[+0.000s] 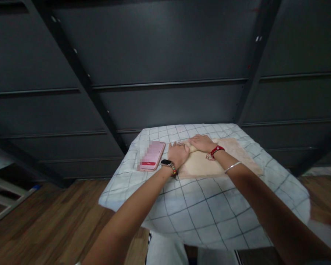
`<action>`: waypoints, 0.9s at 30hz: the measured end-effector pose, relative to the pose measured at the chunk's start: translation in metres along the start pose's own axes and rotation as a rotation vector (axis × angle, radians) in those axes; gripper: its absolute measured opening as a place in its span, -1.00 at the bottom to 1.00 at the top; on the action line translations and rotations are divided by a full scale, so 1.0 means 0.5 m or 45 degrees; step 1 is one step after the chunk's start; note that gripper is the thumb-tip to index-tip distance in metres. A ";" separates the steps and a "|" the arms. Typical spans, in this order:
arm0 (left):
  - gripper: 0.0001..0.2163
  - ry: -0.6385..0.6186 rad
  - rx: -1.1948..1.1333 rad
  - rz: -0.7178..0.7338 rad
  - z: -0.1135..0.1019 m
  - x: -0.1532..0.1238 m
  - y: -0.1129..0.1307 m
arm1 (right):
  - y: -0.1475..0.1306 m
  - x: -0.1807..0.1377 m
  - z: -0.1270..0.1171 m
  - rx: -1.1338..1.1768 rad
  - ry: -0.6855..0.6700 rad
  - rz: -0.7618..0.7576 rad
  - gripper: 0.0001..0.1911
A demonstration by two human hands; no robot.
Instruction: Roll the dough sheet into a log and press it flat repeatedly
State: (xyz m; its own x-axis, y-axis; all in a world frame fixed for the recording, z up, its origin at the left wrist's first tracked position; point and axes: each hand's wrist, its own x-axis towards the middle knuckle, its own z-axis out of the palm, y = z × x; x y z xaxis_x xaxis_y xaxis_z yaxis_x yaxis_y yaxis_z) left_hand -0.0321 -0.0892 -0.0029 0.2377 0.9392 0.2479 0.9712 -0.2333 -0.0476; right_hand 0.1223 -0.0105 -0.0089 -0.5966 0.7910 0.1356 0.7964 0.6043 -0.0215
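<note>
- While you lean over the table, both of your hands sit at the far end of the cream cloth (201, 166), which lies on the checked table cover (209, 209), toward its far right part.
- Your left hand (178, 153) rests at the cloth's left far corner with the fingers curled down. Whether they actually pinch the fabric is too small to tell.
- Your right hand (202, 142) lies palm down, fingers together and pointing left, pressed flat on a raised ridge of the cloth just beside your left hand.
- As far as it shows, you are near the start. Only that narrow ridge along the far edge looks folded or rolled over, and it is hard to say which.
- Most of the cloth, from your wrists back toward you and out to the right, looks spread in one flat layer, so the bulk of the handling seems left to do.
- A pink phone (152, 155) lies face up just left of your left hand, near the cloth but apart from it.
- You wear a black watch (166, 162) on the left wrist, and a red band (216, 150) and a silver bangle (233, 166) on the right.
</note>
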 end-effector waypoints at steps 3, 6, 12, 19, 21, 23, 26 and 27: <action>-0.61 0.006 -0.025 -0.012 -0.003 -0.033 0.026 | -0.015 -0.040 -0.005 0.075 0.034 0.084 -0.52; -0.57 0.008 -0.041 0.026 -0.014 -0.075 0.047 | -0.023 -0.091 -0.006 0.120 0.060 0.079 -0.50; -0.49 0.005 -0.037 0.221 -0.032 -0.147 0.072 | -0.017 -0.182 0.003 0.091 0.165 -0.042 -0.51; -0.51 0.016 -0.037 0.059 -0.019 -0.119 0.060 | -0.024 -0.126 -0.002 0.134 0.143 -0.025 -0.55; -0.55 0.003 -0.047 0.028 -0.018 -0.098 0.046 | -0.025 -0.095 -0.004 0.108 0.154 -0.022 -0.56; -0.58 -0.013 -0.062 0.006 -0.017 -0.075 0.029 | -0.024 -0.064 -0.004 0.035 0.140 -0.034 -0.55; -0.55 -0.017 -0.053 -0.010 -0.012 -0.041 0.002 | -0.020 -0.013 -0.001 -0.093 0.082 -0.084 -0.60; -0.53 -0.014 -0.038 -0.016 -0.010 -0.031 -0.007 | -0.018 0.004 0.000 -0.120 0.058 -0.101 -0.63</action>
State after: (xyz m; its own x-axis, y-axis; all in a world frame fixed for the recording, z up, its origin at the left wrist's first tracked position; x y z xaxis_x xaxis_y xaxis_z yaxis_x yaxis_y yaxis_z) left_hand -0.0392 -0.1039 -0.0019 0.2260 0.9446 0.2379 0.9733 -0.2290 -0.0156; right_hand 0.1139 -0.0143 -0.0085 -0.6548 0.7346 0.1779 0.7538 0.6517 0.0838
